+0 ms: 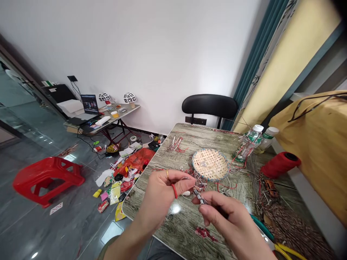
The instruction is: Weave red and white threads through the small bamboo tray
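My left hand (169, 187), wearing a gold ring and a red finger band, pinches a thin braided cord (185, 178) between thumb and fingertips. My right hand (227, 216) grips a small silver metal tool (199, 196). Its tip meets the cord's end at my left fingertips; the tool's exact kind is unclear. Just beyond both hands lies a round woven bamboo tray (210, 164) with a blue-bound rim. Tangled red and white strings (199, 180) spread beside the tray's near edge. Red thread scraps (206, 234) lie on the wood-grain table (176, 231) near me.
Two plastic bottles (251, 141), a red thread spool (280, 164) and a heap of brown cords (295, 224) line the right side. Yellow-handled scissors or pliers (287, 251) lie lower right. A black chair (210, 105) stands behind; a red stool (48, 178) and litter occupy the floor left.
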`<state>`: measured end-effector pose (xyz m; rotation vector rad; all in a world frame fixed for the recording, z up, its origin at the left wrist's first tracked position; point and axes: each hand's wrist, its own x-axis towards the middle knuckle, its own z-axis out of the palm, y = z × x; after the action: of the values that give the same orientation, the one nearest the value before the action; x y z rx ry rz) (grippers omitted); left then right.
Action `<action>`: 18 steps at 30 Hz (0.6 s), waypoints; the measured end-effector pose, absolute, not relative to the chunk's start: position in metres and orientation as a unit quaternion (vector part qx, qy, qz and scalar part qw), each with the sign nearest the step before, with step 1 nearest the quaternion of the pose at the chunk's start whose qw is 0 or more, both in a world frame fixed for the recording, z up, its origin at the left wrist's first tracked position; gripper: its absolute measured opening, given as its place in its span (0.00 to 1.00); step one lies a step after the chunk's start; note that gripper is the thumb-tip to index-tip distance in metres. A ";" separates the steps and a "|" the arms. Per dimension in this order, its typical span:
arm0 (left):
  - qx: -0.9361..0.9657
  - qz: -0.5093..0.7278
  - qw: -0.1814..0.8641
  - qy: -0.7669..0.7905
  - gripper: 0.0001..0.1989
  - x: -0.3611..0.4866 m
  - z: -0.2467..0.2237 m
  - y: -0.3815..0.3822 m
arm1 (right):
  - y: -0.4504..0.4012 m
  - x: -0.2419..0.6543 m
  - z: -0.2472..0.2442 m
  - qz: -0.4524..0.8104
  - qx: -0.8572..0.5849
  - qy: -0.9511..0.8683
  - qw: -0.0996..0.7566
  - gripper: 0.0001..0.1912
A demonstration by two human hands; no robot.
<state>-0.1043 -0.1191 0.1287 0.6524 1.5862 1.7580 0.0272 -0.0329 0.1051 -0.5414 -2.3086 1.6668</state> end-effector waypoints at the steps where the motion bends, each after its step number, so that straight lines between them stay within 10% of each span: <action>1: 0.262 0.662 0.337 0.616 0.01 -0.105 0.131 -0.118 | -0.031 0.026 0.106 0.617 -0.180 -0.760 0.096 0.15; 18: 0.356 0.592 0.267 0.672 0.05 -0.138 0.153 -0.111 | -0.025 0.017 0.095 0.542 -0.197 -0.792 0.201 0.14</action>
<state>-0.1385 -0.1111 0.1534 0.9605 1.8139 1.5966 0.0175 -0.0253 0.0949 -0.5518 -2.2130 1.5142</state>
